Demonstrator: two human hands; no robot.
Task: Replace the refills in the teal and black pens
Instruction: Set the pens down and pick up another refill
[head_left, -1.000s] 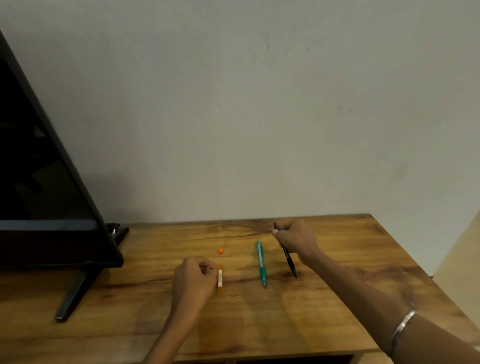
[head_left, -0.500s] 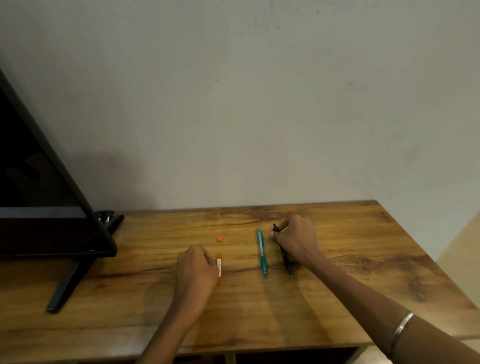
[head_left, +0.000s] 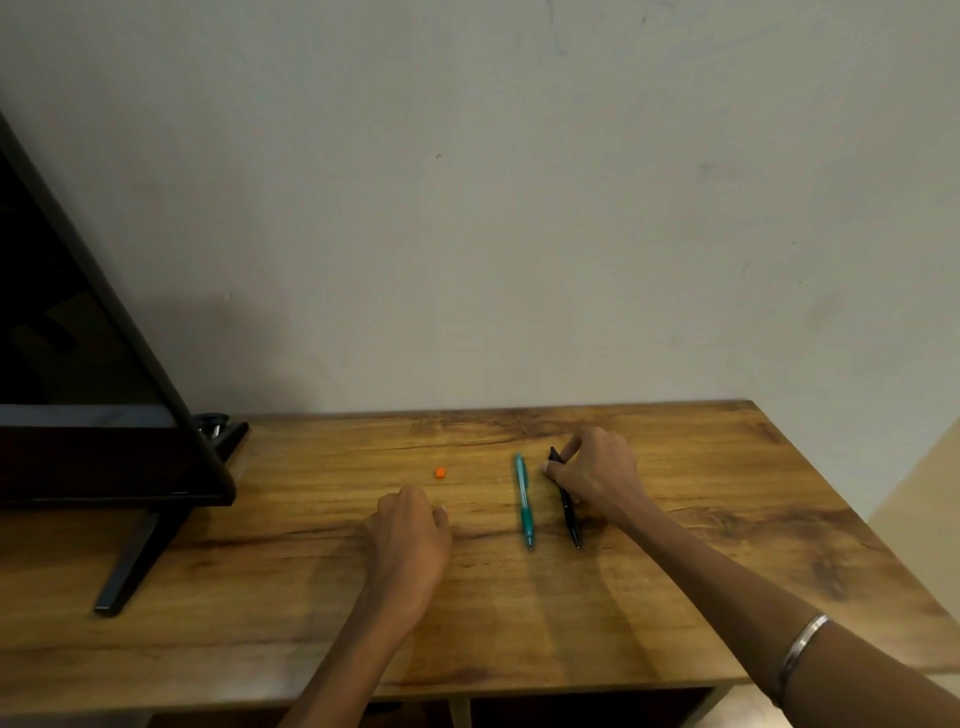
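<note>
Wooden tabletop (head_left: 675, 597), warm brown with dark grain streaks, pushed against a plain pale wall (head_left: 519, 208); far edge meeting the wall, near edge running across the bottom, with dark open space beneath. Faint scuffs and specks on the wall.

At the far left, a dark screen (head_left: 78, 364) leaning back on a slanted black stand leg (head_left: 130, 561), taking up that corner of the surface. A small dark round object (head_left: 210, 420) tucked behind its base, too dim to identify.

Near the middle, 2 pens lying side by side, roughly parallel, tips toward the near edge: teal pen (head_left: 523, 499) flat on the wood, untouched; black pen (head_left: 569, 512) just to its right. Right hand (head_left: 597, 478) resting over the upper half of the black pen, fingers curled around it, thumb and forefinger pinching near its top end. A silver bangle (head_left: 802, 644) on the right forearm.

Left of the pens, a tiny orange piece (head_left: 440, 473) alone on the wood. Left hand (head_left: 410, 535) knuckles up on the table near it, fingers curled under; whether anything sits inside, cannot tell.
</note>
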